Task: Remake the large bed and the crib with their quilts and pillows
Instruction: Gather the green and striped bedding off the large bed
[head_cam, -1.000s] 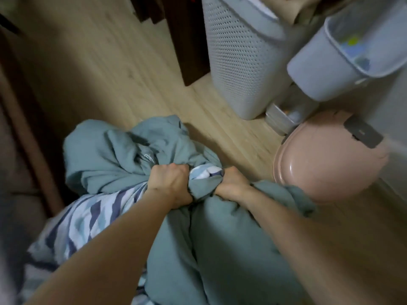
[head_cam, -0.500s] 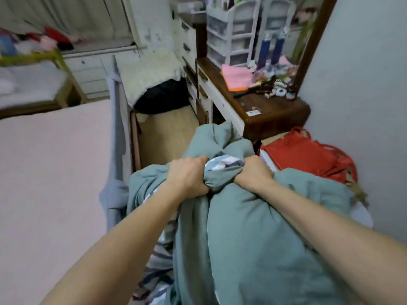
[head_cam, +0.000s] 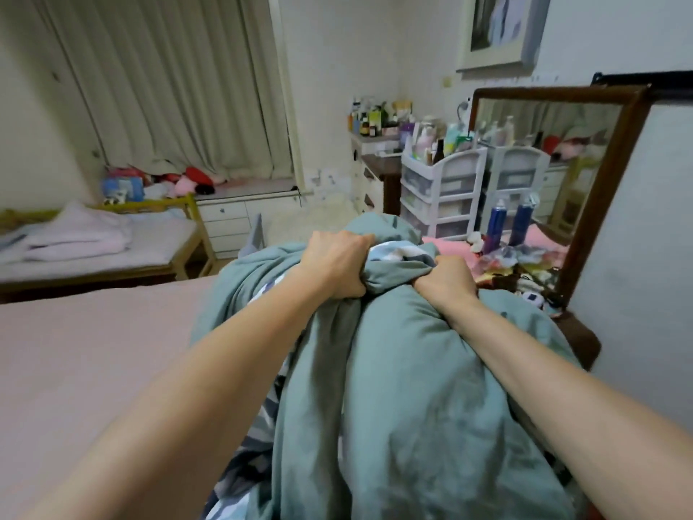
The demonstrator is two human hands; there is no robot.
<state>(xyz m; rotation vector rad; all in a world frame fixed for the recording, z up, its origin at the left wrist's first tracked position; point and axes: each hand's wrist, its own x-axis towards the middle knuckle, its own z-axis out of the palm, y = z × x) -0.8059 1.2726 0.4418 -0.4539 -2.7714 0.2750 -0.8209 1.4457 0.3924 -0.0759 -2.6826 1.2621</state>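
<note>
Bunched grey-green quilt (head_cam: 412,388) with striped lining hangs clenched in left hand (head_cam: 333,264) and right hand (head_cam: 446,281), beside the pink bed's (head_cam: 93,362) right edge.

Both hands' fingers (head_cam: 362,245) vanish into bunched quilt (head_cam: 412,388).

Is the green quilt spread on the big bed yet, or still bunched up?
Still bunched. Both the left hand and right hand clutch the green quilt in a wad, held up beside the bare mattress.

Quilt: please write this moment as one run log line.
step: carry quilt | left hand: shut on quilt | right hand: shut on quilt | bed: bare, at left | quilt: bunched, not yet spread
</note>
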